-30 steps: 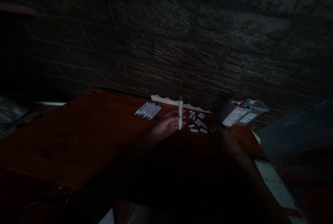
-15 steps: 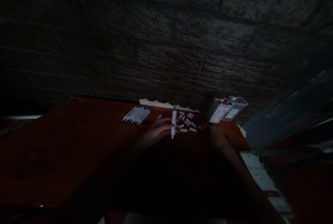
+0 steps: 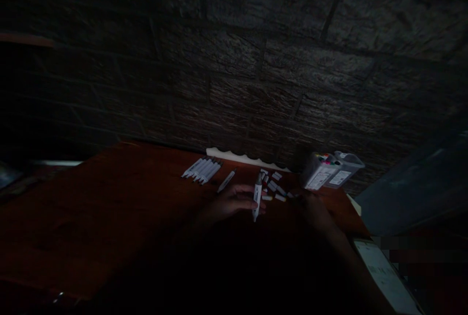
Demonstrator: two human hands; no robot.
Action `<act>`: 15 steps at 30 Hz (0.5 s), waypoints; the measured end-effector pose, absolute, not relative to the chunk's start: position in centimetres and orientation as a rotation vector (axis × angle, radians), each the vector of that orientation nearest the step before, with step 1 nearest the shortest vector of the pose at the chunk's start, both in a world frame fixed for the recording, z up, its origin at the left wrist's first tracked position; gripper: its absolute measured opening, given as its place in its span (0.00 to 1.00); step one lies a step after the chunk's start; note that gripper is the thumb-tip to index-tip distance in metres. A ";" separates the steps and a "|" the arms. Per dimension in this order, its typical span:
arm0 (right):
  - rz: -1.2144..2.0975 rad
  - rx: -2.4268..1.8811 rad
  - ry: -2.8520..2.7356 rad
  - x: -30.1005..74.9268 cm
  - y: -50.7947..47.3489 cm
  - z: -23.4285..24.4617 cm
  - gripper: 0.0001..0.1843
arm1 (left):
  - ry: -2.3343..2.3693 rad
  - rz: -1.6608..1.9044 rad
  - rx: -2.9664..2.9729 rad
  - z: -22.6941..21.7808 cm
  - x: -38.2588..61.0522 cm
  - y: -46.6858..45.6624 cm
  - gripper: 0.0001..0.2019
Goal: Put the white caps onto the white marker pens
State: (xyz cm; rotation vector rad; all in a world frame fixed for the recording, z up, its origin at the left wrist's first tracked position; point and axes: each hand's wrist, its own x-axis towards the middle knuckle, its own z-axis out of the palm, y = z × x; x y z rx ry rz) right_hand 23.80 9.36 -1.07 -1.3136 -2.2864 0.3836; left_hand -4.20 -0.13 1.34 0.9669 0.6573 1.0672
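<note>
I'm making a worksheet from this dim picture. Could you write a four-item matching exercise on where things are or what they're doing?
1. Left hand
2. Marker row
3. Caps
4. Boxes

A. Scattered, just left of the right hand
B. Standing near the wall
C. Gripping a marker
D. Lying side by side

Pairs: 1-C, 2-D, 3-A, 4-B

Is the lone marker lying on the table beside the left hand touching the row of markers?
No, a strip of bare table shows between the lone marker and the row of markers.
</note>
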 end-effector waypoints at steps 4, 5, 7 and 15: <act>0.418 -1.374 -2.328 23.7 9.2 -0.7 0.17 | 0.617 1.009 0.989 1.5 -4.3 -0.5 0.21; 0.420 -1.385 -2.327 23.6 9.2 -0.7 0.17 | 0.613 0.997 0.987 1.5 -4.3 -0.5 0.22; 0.430 -1.397 -2.332 23.5 9.0 -0.5 0.18 | 0.620 0.982 0.985 1.7 -4.4 -0.6 0.23; 0.453 -1.440 -2.367 23.9 9.1 -0.6 0.19 | 0.616 0.950 0.970 2.1 -4.1 -0.6 0.24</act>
